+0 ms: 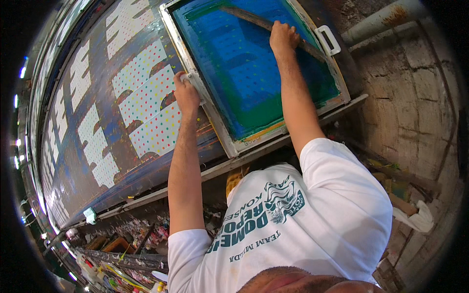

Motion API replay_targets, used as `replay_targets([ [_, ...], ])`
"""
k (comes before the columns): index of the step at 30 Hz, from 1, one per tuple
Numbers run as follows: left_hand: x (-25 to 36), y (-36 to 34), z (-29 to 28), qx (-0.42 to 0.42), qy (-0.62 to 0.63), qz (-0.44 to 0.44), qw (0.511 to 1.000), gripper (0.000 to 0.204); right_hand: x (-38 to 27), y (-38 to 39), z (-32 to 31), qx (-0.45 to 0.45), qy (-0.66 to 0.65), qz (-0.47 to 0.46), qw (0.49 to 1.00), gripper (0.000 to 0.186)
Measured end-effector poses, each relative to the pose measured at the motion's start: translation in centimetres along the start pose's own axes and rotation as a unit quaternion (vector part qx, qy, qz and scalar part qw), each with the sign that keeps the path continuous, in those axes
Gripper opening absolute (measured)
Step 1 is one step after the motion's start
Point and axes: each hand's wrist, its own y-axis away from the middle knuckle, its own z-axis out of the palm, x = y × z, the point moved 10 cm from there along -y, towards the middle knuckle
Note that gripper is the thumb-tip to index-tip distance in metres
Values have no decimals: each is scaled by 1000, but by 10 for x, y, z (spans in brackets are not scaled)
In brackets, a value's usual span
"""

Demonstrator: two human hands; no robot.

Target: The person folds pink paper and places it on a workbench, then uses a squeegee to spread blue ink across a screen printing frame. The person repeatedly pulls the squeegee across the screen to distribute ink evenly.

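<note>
A screen printing frame with blue mesh lies on the long table, green and blue ink spread inside its rim. My left hand is closed round the white handle on the frame's left side. Over the mesh, my right hand grips a long wooden squeegee, which lies slantwise across the far part of the screen. Coloured dots show faintly through the mesh. Just left of the frame are white cut pieces printed with coloured dots, flat on the table.
A second white handle sticks out from the frame's right side. More dotted pieces run along the dark, ink-stained table. A pipe and a block wall stand at the right. Cluttered shelves lie below the table's edge.
</note>
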Motion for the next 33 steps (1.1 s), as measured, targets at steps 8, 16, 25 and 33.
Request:
replay_targets([
  [8,-8,-6,5,1,2,16,1000,39,55,60,-14,-33,29,72,996,20],
  [16,-3,-4,2,17,12,53,998,42,55,102,-37,-54,13,25,998,26],
  [25,-6,-7,4,29,5,70,997,43,41,180,-47,-141,-23,-210,967,32],
  [33,-10,-9,4,42,2,52,998,42,66,235,-62,-206,-32,-391,896,45],
])
